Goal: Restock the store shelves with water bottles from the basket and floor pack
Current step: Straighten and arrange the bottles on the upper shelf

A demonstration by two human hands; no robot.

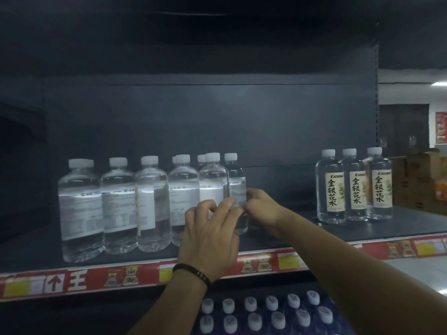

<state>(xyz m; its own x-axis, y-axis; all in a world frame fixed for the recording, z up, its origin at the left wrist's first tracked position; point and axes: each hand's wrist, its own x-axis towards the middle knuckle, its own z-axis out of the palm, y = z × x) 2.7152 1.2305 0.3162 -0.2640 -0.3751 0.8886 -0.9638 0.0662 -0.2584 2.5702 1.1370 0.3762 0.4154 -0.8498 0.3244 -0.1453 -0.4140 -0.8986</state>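
Several clear water bottles with white caps stand in a row on the dark shelf (302, 230), labels turned backward. The rightmost bottle of that row (235, 180) stands on the shelf between both my hands. My left hand (210, 235), with a dark bracelet at the wrist, wraps its fingers around the bottle's lower front. My right hand (262, 209) grips the same bottle from its right side. Three more bottles (354, 187) with cream labels facing forward stand at the shelf's right end.
A red price strip (96, 279) runs along the shelf's front edge. Below it, a pack of blue-wrapped bottles with white caps (266, 313) fills the lower shelf. A gap lies between the two bottle groups. Cardboard boxes (420, 180) sit beyond the shelf's right end.
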